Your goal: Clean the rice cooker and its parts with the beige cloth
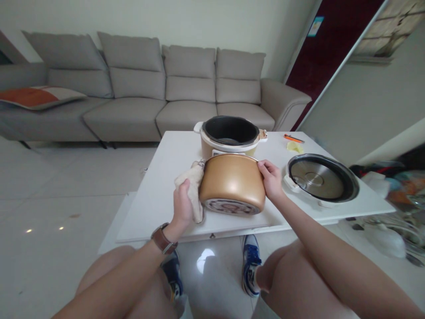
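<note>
A gold-coloured inner pot (234, 179) is tilted over the white table, its stained base turned toward me. My right hand (271, 179) grips the pot's rim on the right side, thumb on the outside. In my left hand (183, 204) is a beige cloth (191, 188), pressed against the pot's left side. Just behind the pot stands the rice cooker body (206, 144), open at the top with a dark interior. The detached cooker lid (315, 177) lies on the table to the right, its metal inner side facing up.
The white table (146, 212) carries an orange cutter (294, 138) and a yellowish scrap (295, 147) at the back right. Beyond it stands a long grey sofa (186, 110). Several bowls and dishes (385, 239) sit low at the right. My knees are close to the table's front edge.
</note>
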`<state>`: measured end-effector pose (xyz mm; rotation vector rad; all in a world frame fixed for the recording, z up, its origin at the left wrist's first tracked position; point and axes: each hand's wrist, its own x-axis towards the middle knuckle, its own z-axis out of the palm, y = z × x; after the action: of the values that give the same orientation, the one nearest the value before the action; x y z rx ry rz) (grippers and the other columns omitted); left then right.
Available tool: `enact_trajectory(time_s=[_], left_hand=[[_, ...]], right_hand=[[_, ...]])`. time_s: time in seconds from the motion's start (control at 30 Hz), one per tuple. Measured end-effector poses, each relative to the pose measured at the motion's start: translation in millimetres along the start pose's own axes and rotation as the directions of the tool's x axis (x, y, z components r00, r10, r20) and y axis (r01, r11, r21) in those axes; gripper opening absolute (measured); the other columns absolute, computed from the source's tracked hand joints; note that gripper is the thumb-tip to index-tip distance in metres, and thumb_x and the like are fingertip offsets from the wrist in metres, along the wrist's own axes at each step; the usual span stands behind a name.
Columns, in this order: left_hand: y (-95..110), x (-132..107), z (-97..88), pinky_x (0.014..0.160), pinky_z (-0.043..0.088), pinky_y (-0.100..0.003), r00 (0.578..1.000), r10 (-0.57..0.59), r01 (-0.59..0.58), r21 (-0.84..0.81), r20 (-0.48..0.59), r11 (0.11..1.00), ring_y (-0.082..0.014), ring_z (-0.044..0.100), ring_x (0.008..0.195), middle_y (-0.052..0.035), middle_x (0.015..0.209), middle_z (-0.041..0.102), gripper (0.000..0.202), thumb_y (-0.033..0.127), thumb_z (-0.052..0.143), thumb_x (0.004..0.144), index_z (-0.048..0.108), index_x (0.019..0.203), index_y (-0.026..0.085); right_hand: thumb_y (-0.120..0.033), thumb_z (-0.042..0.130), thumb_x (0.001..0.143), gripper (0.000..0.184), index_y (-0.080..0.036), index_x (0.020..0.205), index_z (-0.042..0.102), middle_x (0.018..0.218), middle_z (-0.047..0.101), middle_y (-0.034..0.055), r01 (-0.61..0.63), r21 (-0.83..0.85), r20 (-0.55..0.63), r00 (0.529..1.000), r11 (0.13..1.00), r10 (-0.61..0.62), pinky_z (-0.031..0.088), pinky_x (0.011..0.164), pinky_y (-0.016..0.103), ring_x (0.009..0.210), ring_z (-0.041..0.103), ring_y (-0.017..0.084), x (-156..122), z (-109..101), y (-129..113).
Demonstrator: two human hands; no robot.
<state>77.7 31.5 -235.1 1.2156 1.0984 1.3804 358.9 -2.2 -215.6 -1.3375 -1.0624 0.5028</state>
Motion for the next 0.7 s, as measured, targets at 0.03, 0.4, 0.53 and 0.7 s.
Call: enact_trajectory(time_s=[0.03,0.4,0.53,0.7], left_hand=[[4,-2,1.3,0.099,0.056,-0.040,1.000,0.014,-0.014,-0.004,-0.009,1.000,-0.0310,0.072,0.112,-0.0098,0.114,0.080,0.048,0.048,0.049,0.096,0.076,0.112,0.011],[31,4,-13.5,0.129,0.025,-0.058,0.511,0.578,-0.783,0.066,0.637,0.619,-0.0354,0.048,0.148,-0.0108,0.153,0.059,0.057,0.045,0.065,0.091,0.065,0.143,0.024],[25,7,-14.4,0.128,0.028,-0.053,0.658,0.526,-0.654,0.061,0.540,0.754,-0.0315,0.047,0.149,-0.0118,0.156,0.056,0.053,0.037,0.061,0.095,0.062,0.146,0.021],[7,-4,-6.0,0.121,0.041,-0.044,0.970,0.131,-0.143,0.043,0.204,0.989,-0.0301,0.061,0.135,-0.0124,0.137,0.071,0.051,0.044,0.060,0.094,0.069,0.133,0.014]], right_hand=[[-0.065,0.067,0.084,0.043,-0.024,0.076,0.061,0.070,0.056,-0.0014,-0.004,0.006,-0.003,1.000,1.000,0.004,0.038,0.063,0.030,0.067,0.048,0.018,-1,1,1],[-0.072,0.067,0.083,0.050,-0.024,0.074,0.057,0.070,0.054,-0.0019,-0.052,0.046,-0.002,0.999,0.998,0.052,0.039,0.062,0.030,0.067,0.046,0.017,-5,11,6],[-0.067,0.071,0.083,0.047,-0.024,0.074,0.055,0.067,0.050,-0.0028,-0.102,0.142,0.032,0.995,0.985,0.098,0.037,0.059,0.029,0.064,0.045,0.016,-5,9,8],[-0.068,0.072,0.082,0.050,-0.024,0.071,0.052,0.065,0.046,-0.0032,-0.103,0.184,-0.013,0.994,0.978,0.107,0.033,0.056,0.029,0.061,0.042,0.015,-8,8,13]])
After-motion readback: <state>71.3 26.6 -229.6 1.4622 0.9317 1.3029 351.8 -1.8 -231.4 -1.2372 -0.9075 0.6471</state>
